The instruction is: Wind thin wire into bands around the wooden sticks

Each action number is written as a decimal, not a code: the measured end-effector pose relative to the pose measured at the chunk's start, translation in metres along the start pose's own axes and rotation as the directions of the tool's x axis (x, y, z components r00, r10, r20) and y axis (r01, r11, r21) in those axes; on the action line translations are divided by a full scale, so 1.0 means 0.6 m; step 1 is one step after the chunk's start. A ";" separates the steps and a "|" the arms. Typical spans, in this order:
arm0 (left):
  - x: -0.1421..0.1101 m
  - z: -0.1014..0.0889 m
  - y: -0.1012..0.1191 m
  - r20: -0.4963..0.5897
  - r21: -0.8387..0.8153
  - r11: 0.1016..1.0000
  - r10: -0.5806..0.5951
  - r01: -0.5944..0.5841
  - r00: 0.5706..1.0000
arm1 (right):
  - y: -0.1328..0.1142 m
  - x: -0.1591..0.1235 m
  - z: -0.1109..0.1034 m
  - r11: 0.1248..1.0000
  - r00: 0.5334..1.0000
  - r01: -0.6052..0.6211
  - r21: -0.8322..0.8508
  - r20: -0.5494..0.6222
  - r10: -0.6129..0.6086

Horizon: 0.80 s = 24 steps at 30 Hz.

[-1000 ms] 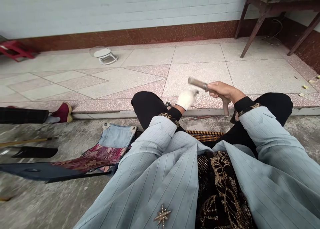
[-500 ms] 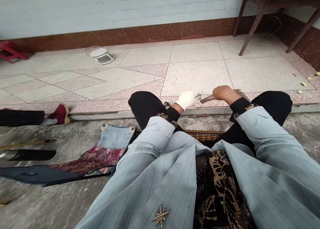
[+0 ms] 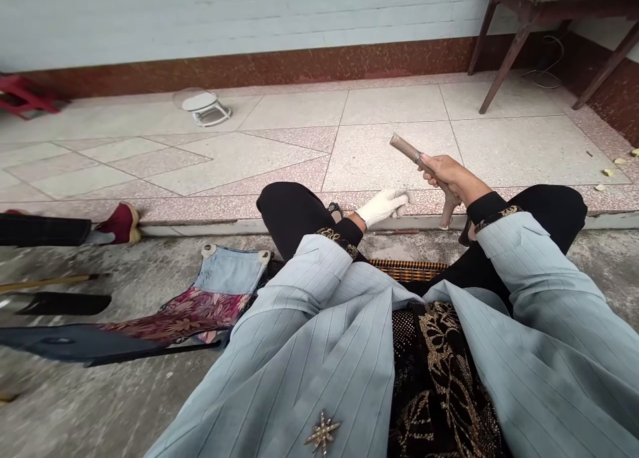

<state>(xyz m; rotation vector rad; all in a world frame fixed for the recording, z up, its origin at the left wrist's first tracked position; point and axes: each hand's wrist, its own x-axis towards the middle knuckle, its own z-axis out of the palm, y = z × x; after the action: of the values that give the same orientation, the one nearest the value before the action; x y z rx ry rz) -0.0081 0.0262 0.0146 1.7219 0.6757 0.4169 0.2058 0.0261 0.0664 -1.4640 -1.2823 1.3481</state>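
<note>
Fingers (image 3: 430, 160) of the bare right hand (image 3: 446, 170) are closed round a brown, bent stick (image 3: 403, 148), slanting in front of the tiled step (image 3: 279, 112); nearby, the gloved left hand (image 3: 380, 206) is partly curled, its grip impossible to tell.

Head cam, faces fwd/down over hands (image 3: 383, 206) to wall (image 3: 249, 18); exact dist. unclear.

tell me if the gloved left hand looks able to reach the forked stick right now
Likely yes: the gloved left hand is near the forked stick, whose upper end juts out past the right hand, and nothing visible blocks the way. Whether the gloved left hand holds something is unclear.
</note>
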 end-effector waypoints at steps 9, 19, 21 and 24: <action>-0.007 -0.010 -0.005 0.114 -0.116 0.993 -0.012 0.026 0.993 | -0.003 0.000 -0.023 0.997 0.998 0.039 0.060 0.036 -0.041; 0.001 -0.026 0.002 -0.183 0.228 0.965 -0.088 0.129 0.979 | -0.025 -0.036 -0.023 0.985 0.861 0.140 -0.098 0.503 -0.073; 0.003 -0.037 0.010 -0.267 0.230 0.967 -0.047 0.111 0.963 | -0.022 -0.039 -0.024 0.952 0.701 0.185 -0.243 0.712 0.045; 0.004 -0.049 0.019 -0.267 0.253 0.964 -0.009 0.079 0.964 | -0.010 -0.029 -0.023 0.840 0.616 0.224 -0.494 0.740 0.271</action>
<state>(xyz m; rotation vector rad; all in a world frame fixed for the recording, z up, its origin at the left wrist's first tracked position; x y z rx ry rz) -0.0216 0.0481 0.0331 1.9142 0.9973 0.5520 0.2192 0.0121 0.0782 -1.2186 -2.4104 1.8516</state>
